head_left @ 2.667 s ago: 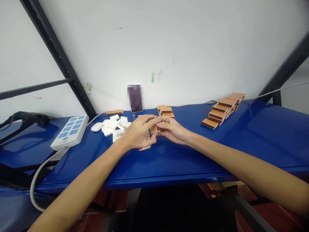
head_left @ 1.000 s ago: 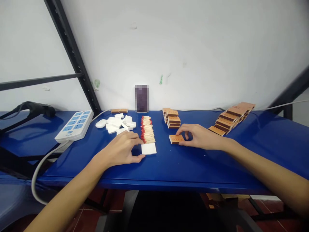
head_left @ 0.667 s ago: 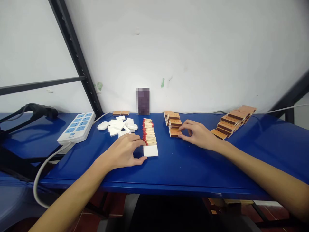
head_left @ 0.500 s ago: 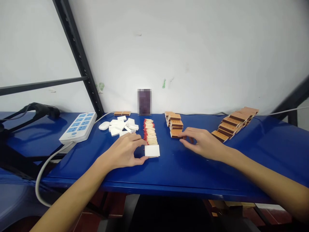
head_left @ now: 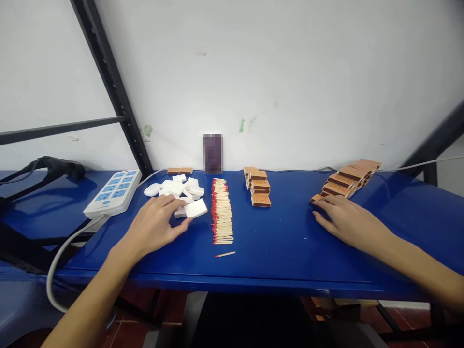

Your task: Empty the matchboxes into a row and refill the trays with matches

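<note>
Left hand (head_left: 154, 224) pinches a white rectangular box (head_left: 196, 208)! Right hand (head_left: 351, 222) half-spread (grip unclear), orange-brown cardboard matchboxes (head_left: 340, 180) at its fingertips (head_left: 322, 220).

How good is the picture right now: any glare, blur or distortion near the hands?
Head view: the matches and left hand look clear; the right hand is readable, though its forearm softens toward the frame edge; the blue table shows faint sheen; the dark rectangle is pixelated, detail lost; the black posts flare outward, likely wide-angle distortion.
</note>
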Tool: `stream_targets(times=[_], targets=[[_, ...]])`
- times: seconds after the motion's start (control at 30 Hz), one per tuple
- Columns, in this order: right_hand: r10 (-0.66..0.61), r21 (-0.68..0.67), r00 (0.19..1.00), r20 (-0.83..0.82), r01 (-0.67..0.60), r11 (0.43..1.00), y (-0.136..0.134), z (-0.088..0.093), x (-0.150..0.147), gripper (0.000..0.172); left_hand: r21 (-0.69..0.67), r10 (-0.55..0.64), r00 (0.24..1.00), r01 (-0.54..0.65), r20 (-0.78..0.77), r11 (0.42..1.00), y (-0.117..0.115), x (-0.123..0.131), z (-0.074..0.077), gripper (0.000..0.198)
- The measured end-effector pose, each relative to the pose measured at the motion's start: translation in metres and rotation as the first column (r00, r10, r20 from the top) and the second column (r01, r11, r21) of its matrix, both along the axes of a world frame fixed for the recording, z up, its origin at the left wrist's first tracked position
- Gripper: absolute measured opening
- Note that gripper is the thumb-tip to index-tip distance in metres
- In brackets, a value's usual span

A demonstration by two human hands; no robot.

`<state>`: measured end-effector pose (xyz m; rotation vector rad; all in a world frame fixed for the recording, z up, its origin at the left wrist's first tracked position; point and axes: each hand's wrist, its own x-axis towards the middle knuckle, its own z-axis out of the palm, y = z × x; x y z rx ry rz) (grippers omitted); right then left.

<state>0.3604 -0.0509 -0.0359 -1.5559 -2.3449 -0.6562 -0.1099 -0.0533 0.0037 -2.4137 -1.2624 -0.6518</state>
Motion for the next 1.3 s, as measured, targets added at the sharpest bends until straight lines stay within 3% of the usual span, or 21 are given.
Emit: stream_targets(times=[0.1, 0.2, 0.27, 0.33, 0.43, 0.5, 0.67, 0.73, 0.83, 0.93, 1.07, 1.2, 1.3], targets=[[0.065, -0.021, 0.997, -0.046, -0.066, 0.998, -0.002, -0.003, 0.004, 0.039, 0.004, 0.088, 0.995, -0.088, -0.056, 0.996, -0.004, -0.020, -0.004, 0.035], [0.001, 0.015, 0.995, -0.104, 0.000, 1.000, 0.002, -0.001, 0.002, 0.040, 0.009, 0.124, 0.992, -0.124, -0.031, 0.992, -0.012, -0.024, -0.001, 0.044], [-0.079, -0.013, 0.991, -0.104, 0.078, 0.997, 0.007, 0.002, 0.001, 0.041, -0.005, 0.087, 0.996, -0.087, 0.019, 0.996, -0.021, -0.013, 0.002, 0.051], [-0.108, -0.065, 0.991, -0.075, 0.104, 0.992, 0.011, 0.003, -0.002, 0.040, -0.104, -0.019, 1.000, 0.022, 0.024, 0.994, -0.034, 0.009, 0.005, 0.061], [-0.042, -0.088, 0.997, -0.061, 0.037, 0.995, 0.013, 0.003, -0.007, 0.040, -0.281, -0.162, 0.987, 0.153, -0.009, 0.947, -0.050, 0.046, 0.005, 0.078], [0.000, -0.090, 0.996, -0.086, -0.008, 0.996, 0.012, 0.002, -0.010, 0.039, -0.331, -0.226, 0.974, 0.208, -0.017, 0.920, -0.053, 0.064, 0.004, 0.086], [-0.051, -0.206, 0.982, -0.181, 0.013, 0.979, 0.012, 0.002, -0.011, 0.042, -0.358, -0.253, 0.966, 0.217, -0.057, 0.908, -0.033, 0.074, 0.003, 0.082], [-0.069, -0.239, 0.977, -0.200, 0.019, 0.971, 0.012, 0.002, -0.010, 0.042, -0.332, -0.249, 0.968, 0.220, -0.045, 0.917, -0.030, 0.073, 0.005, 0.071], [-0.079, -0.249, 0.975, -0.208, 0.025, 0.968, 0.011, 0.003, -0.012, 0.042, -0.305, -0.257, 0.966, 0.252, 0.023, 0.918, -0.040, 0.075, 0.006, 0.056], [-0.075, -0.256, 0.974, -0.213, 0.018, 0.966, 0.009, 0.002, -0.013, 0.043, -0.377, -0.327, 0.944, 0.321, 0.051, 0.869, -0.059, 0.081, 0.003, 0.058], [-0.057, -0.248, 0.971, -0.231, -0.002, 0.969, 0.011, 0.003, -0.012, 0.043, -0.449, -0.314, 0.950, 0.280, -0.001, 0.849, -0.067, 0.085, 0.001, 0.034], [0.008, -0.245, 0.938, -0.348, -0.099, 0.964, 0.010, 0.007, -0.014, 0.041, -0.521, -0.277, 0.960, 0.261, 0.048, 0.813, -0.051, 0.078, 0.002, 0.051], [0.050, -0.252, 0.888, -0.457, -0.183, 0.950, 0.003, 0.012, -0.024, 0.039, -0.527, -0.191, 0.979, 0.199, 0.070, 0.826, -0.035, 0.072, 0.000, 0.060]])
